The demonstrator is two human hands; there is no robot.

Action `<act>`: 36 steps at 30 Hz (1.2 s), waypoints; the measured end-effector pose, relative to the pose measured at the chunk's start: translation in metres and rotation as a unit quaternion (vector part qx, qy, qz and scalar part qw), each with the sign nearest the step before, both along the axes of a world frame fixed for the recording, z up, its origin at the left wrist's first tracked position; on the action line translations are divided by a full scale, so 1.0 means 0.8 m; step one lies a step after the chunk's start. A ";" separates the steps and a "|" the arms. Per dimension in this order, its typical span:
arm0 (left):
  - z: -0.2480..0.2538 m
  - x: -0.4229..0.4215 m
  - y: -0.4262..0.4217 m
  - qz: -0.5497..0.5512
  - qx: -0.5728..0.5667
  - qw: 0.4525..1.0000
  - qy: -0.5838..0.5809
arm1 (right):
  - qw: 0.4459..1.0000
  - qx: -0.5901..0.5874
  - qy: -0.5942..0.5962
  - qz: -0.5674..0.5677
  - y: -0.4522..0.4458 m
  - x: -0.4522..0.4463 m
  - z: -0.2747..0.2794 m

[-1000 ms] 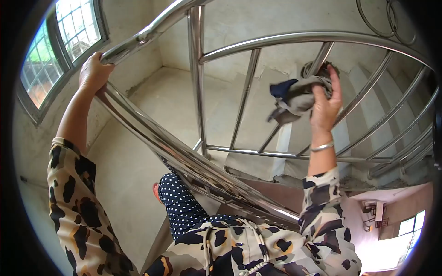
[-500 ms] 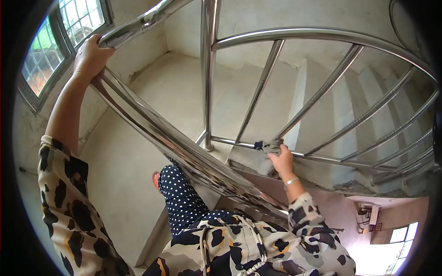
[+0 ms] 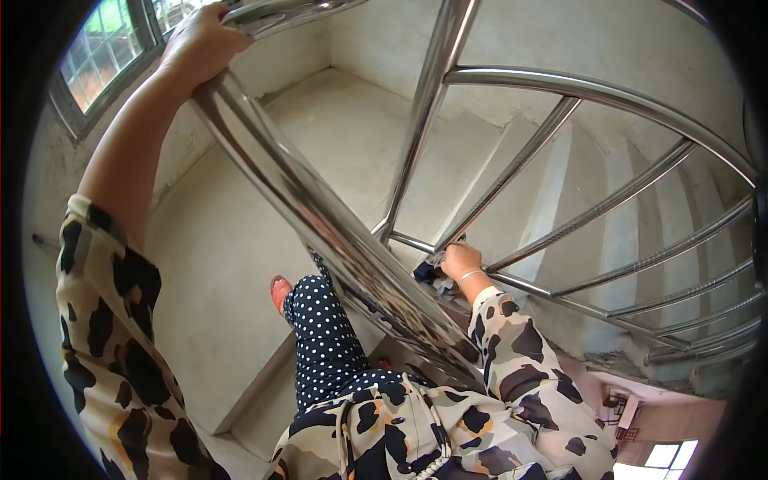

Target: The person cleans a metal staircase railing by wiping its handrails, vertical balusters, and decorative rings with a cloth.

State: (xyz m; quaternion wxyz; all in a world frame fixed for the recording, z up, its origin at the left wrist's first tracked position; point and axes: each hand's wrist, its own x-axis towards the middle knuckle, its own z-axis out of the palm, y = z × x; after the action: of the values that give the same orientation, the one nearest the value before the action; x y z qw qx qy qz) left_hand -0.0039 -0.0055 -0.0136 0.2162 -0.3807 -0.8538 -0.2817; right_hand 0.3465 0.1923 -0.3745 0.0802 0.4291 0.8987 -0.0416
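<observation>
At the upper left, my left hand (image 3: pixel 204 44) is wrapped round the shiny steel handrail (image 3: pixel 288 172), near its bend by the window. My right hand (image 3: pixel 462 260) is closed on a crumpled grey and dark cloth (image 3: pixel 430 274). It presses the cloth against the thin bottom rail (image 3: pixel 528 286) of the railing, close to the foot of a slanted baluster (image 3: pixel 512 172). Part of the cloth is hidden behind my fingers and the rail.
A thick steel post (image 3: pixel 424 120) and a curved upper rail (image 3: pixel 592 86) stand in front of me. Concrete steps (image 3: pixel 552 192) lie beyond the balusters. Below the stair edge, at lower right, a lower room with furniture (image 3: pixel 628 412) shows. A barred window (image 3: pixel 100 56) is at upper left.
My right hand and the cloth have slid left along the bottom rail, nearer the post. The view has tilted and shifted. My left hand still grips the handrail.
</observation>
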 end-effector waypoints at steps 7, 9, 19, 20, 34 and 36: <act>0.002 0.004 -0.001 0.007 0.004 1.000 -0.021 | 0.972 0.055 -0.175 0.147 -0.001 0.048 0.050; -0.006 -0.006 -0.002 -0.004 0.017 1.000 -0.016 | 0.946 0.054 -0.230 0.220 -0.010 0.055 0.084; 0.007 0.013 -0.002 0.026 -0.016 0.999 -0.030 | 0.655 0.061 0.748 0.085 -0.022 0.019 0.302; 0.012 0.014 -0.003 0.016 -0.006 0.998 -0.062 | 0.612 0.049 0.784 0.091 -0.025 0.005 0.316; 0.009 0.010 -0.007 -0.022 0.076 0.973 -0.219 | 0.866 0.010 0.490 -0.102 -0.017 0.000 0.112; 0.019 0.016 -0.020 -0.054 0.056 0.961 -0.266 | 0.841 -0.110 0.500 -0.173 -0.017 0.002 0.121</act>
State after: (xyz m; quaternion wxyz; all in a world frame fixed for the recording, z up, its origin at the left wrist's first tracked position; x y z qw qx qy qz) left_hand 0.0092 -0.0216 0.0020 -0.0136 -0.3252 -0.8415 -0.4312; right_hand 0.3479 0.1785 -0.2779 -0.3423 0.4871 0.7172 -0.3622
